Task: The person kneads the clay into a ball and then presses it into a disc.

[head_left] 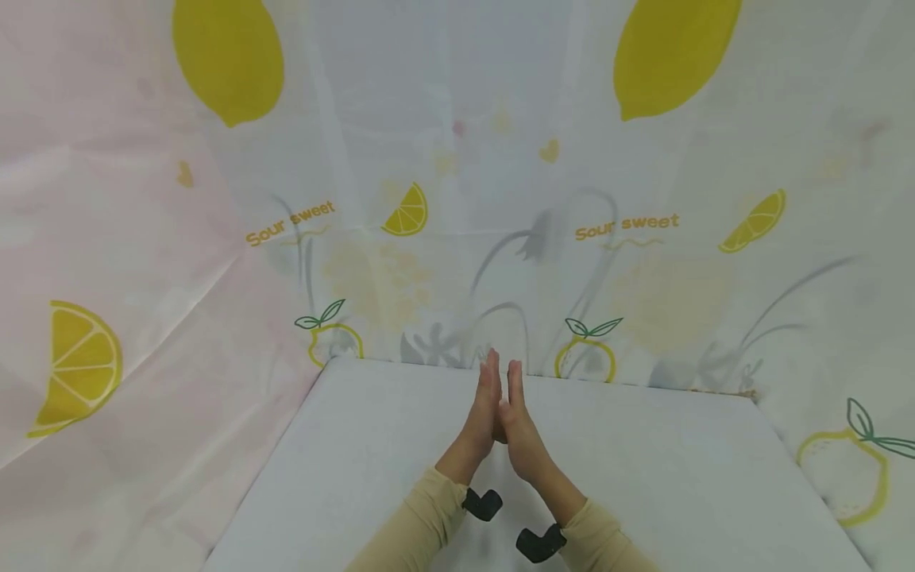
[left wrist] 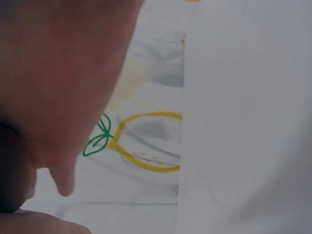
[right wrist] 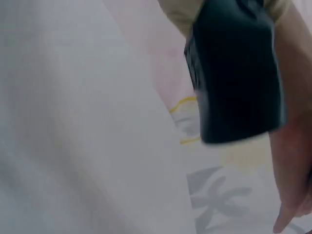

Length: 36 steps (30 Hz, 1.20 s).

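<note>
Above the middle of the white tabletop, my left hand (head_left: 483, 411) and right hand (head_left: 523, 438) stand upright, palms turned toward each other. Both sets of fingers are straight and point up and away. A narrow gap shows between the fingertips; whether the palms touch lower down I cannot tell. Neither hand shows an object in it. In the left wrist view, the left hand (left wrist: 63, 83) fills the upper left, blurred. The right wrist view catches a hand (right wrist: 292, 165) at its right edge, behind a dark wrist camera (right wrist: 239, 73).
The white tabletop (head_left: 372, 461) runs back to a lemon-printed cloth (head_left: 486, 199), which hangs behind it and at both sides. Black wrist cameras (head_left: 541, 543) sit on the inner side of both wrists, beside the beige sleeves (head_left: 418, 516).
</note>
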Motion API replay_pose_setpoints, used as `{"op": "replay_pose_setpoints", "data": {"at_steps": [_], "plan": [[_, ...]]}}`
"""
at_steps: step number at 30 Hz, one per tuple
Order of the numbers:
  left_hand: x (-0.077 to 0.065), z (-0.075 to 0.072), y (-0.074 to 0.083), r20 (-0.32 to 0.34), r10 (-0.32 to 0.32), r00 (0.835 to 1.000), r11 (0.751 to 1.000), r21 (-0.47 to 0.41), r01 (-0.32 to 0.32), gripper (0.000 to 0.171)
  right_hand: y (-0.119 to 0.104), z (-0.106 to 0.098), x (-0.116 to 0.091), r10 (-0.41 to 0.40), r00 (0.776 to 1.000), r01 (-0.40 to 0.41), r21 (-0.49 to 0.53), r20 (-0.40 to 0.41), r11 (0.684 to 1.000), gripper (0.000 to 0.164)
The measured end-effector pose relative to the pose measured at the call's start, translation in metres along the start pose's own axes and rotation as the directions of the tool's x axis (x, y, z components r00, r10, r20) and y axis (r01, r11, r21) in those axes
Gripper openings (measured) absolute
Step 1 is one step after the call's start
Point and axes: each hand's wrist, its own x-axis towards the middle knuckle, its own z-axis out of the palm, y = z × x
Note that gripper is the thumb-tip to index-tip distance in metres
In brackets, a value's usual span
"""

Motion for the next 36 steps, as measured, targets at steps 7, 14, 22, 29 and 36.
{"op": "replay_pose_setpoints", "data": {"at_steps": [7,14,22,29,36], "plan": [[0.003,0.0,-0.012,-0.091,-0.046,0.995,0.992,0.113,0.056,0.08,-0.015,0.008,-0.007,-0.108,0.992,0.103,-0.071,-0.061,0.992,0.065],[-0.003,0.005,-0.014,0.081,-0.028,0.996,0.989,0.147,0.016,0.074,-0.022,-0.001,0.012,-0.123,0.983,0.104,-0.137,-0.135,0.985,0.066],[-0.01,0.006,-0.013,0.283,0.002,0.959,0.995,0.093,-0.03,0.093,-0.011,-0.023,0.028,-0.05,0.987,0.037,-0.085,-0.152,0.996,0.066],[-0.01,0.007,-0.007,0.283,0.05,0.958,0.998,-0.053,-0.036,0.084,0.004,-0.027,0.027,-0.03,0.989,0.028,-0.015,-0.142,0.999,0.063],[-0.008,0.005,0.0,0.158,0.113,0.981,0.992,-0.067,-0.104,0.078,0.005,-0.016,0.016,0.028,0.994,-0.024,0.037,-0.105,0.999,0.06]]}}
